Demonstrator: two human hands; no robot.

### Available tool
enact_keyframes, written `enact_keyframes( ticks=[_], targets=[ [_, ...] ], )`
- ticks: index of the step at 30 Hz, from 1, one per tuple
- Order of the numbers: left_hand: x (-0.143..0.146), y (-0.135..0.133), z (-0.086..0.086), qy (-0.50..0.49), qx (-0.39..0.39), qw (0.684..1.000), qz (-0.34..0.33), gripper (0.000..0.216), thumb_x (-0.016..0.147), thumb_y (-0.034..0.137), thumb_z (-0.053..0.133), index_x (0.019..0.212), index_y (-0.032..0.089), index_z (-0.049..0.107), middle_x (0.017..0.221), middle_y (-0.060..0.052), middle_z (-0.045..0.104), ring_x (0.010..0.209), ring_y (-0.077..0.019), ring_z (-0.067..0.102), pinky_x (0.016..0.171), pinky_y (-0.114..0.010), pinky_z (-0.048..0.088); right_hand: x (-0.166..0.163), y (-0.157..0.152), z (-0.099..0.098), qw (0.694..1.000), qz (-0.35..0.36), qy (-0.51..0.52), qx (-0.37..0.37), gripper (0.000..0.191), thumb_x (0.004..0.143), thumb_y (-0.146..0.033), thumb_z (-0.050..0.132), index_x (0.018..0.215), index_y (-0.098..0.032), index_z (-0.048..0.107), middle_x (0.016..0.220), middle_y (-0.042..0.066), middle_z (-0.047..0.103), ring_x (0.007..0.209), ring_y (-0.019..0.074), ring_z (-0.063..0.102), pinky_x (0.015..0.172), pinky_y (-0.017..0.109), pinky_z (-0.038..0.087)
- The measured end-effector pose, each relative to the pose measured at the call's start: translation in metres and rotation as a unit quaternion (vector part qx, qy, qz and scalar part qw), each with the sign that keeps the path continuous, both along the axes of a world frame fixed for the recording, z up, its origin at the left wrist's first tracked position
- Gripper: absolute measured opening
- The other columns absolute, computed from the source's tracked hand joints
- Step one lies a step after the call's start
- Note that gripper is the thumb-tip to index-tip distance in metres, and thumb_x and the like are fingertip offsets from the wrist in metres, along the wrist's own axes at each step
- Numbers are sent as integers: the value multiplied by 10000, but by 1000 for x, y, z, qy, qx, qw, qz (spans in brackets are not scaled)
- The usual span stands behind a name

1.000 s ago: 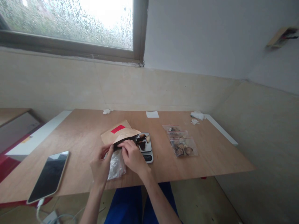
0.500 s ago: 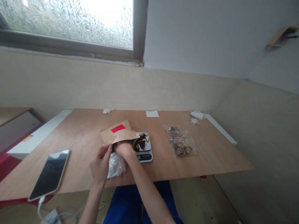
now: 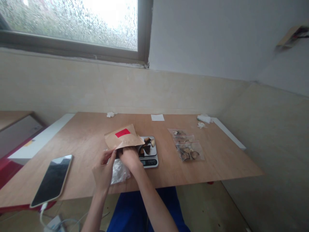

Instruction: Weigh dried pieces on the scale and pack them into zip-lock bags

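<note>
A brown paper bag with a red label lies tilted before me, its mouth facing my body. My left hand pinches the near edge of that bag between thumb and fingers. My right hand reaches into the bag's mouth, its fingers hidden under the paper. Just right of the bag a white digital kitchen scale carries several dark and pale dried pieces, whose kind I cannot make out. A clear plastic bag lies beneath my hands.
Overlapping zip bags of dried pieces lie to the right. A phone with a charging cable rests at the left. White paper and crumpled tissues sit along the table's back edge.
My right hand has shifted slightly to the right within the bag's mouth. My left hand keeps its hold on the paper edge, and the scale stays in place.
</note>
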State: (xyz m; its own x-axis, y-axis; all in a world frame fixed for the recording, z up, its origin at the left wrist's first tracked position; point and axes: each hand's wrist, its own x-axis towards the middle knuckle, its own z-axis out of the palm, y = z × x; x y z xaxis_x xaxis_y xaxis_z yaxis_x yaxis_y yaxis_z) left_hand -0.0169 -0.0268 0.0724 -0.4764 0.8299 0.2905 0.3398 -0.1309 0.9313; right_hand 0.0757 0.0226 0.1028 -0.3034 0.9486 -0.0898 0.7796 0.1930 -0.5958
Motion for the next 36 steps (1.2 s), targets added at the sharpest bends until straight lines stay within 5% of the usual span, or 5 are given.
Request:
enact_keyframes(
  ticks=[6, 12, 25, 31, 36],
  targets=[
    [-3, 2, -1, 2, 4, 1000, 0, 299, 713, 464, 610, 816, 185, 643, 812, -51, 707, 788, -198, 669, 701, -271, 523, 13, -16, 0, 988, -77, 133, -14, 254, 848, -272, 537, 979, -84, 649, 1001, 196, 676, 1009, 267, 623, 833, 298, 456],
    [-2, 2, 2, 5, 1, 1000, 2, 304, 712, 462, 611, 828, 184, 650, 823, -52, 709, 801, -201, 669, 709, -272, 522, 16, -24, -8, 949, -136, 284, 15, 196, 759, -139, 635, 952, -127, 603, 961, 124, 697, 925, 208, 655, 787, 257, 475],
    [-3, 3, 1, 22, -6, 1000, -7, 302, 730, 455, 599, 878, 199, 659, 866, -44, 710, 826, -199, 666, 736, -274, 512, 43, -33, -9, 905, -101, 408, 61, 172, 727, -231, 624, 873, -175, 552, 853, 40, 656, 788, 154, 636, 726, 263, 495],
    [-4, 3, 6, 26, 2, 1000, 3, 306, 728, 458, 598, 866, 193, 664, 877, -51, 711, 826, -202, 666, 738, -283, 515, 75, -35, -13, 869, -68, 490, 0, 230, 701, -274, 660, 862, -192, 518, 844, 13, 642, 820, 145, 630, 770, 271, 490],
    [-6, 3, 5, 29, -6, 999, 17, 317, 722, 467, 603, 864, 190, 664, 867, -58, 711, 820, -214, 667, 737, -302, 514, 110, -33, -21, 816, -136, 558, -64, 316, 638, -321, 704, 852, -200, 506, 839, 20, 675, 809, 166, 650, 768, 307, 508]
  ],
)
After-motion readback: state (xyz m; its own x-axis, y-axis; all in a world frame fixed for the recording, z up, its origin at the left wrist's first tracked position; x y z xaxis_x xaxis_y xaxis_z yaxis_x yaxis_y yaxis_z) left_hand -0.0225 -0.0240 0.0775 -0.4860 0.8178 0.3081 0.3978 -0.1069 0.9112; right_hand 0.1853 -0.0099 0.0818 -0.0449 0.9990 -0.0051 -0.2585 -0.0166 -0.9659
